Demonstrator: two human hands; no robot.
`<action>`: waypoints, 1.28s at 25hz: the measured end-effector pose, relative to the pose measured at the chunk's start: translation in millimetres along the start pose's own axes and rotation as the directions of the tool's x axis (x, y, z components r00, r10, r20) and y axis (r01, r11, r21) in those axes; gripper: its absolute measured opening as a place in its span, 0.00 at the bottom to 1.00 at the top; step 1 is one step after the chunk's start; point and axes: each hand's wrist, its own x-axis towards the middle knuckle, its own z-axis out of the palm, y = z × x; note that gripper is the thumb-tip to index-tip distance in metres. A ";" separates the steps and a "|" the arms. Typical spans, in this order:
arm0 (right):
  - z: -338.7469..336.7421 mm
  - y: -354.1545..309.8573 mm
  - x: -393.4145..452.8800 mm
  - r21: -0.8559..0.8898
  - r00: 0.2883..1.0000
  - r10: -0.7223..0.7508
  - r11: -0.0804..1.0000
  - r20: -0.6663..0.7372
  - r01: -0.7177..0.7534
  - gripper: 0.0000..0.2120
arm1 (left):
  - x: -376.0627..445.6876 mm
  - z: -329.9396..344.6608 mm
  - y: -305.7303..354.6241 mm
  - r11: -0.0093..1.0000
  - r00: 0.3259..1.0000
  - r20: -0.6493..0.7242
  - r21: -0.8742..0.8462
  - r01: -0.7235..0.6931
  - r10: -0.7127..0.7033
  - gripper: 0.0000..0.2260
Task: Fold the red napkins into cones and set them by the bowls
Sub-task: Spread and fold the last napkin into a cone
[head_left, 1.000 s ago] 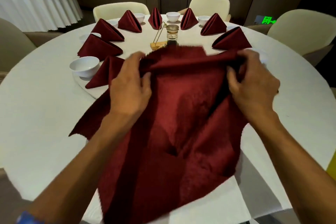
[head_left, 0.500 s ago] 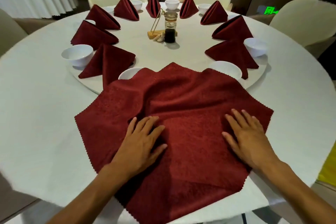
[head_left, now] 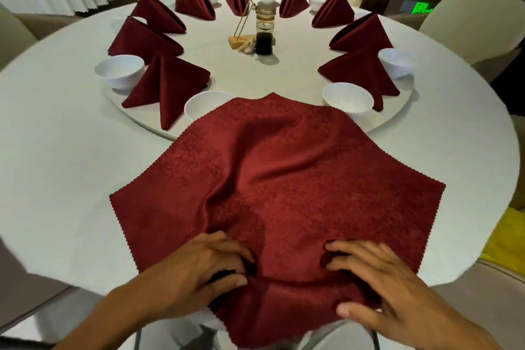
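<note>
A red napkin [head_left: 284, 179] is spread unfolded on the white round counter [head_left: 71, 179], laid as a diamond: one corner points away toward the centre, the opposite corner hangs over the near edge, and the other two corners point left and right. Its long diagonal runs from near to far; the cloth is rumpled, with soft ridges through the middle, and its edges are zigzag-cut. The left hand [head_left: 199, 270] is seen at the near left part of the cloth, its grip clamped on a bunched fold between curled fingers and thumb. The right hand [head_left: 377, 287] is placed at the near right part, fingers bent onto the cloth and the thumb under its hanging edge, so the fabric is pinched there too. The far corner of the napkin lies on a raised turntable [head_left: 403, 119], between two white bowls [head_left: 348, 96]. Folded red cones [head_left: 167, 79] are arranged around the turntable beside further bowls, their tips pointing upward and inward. A glass bottle [head_left: 264, 34] of dark liquid stands at the centre beside a small wooden stand [head_left: 241, 42]. A green lit sign [head_left: 423, 7] is visible at the far right; its writing cannot be read. Cream chairs [head_left: 468, 23] surround the counter.
</note>
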 end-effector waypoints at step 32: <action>-17.0 -1.3 94.8 -0.146 0.889 0.369 0.897 -0.271 -0.417 0.26 | 33.8 27.5 19.5 0.843 0.967 -0.167 0.476 0.250 -0.192 0.25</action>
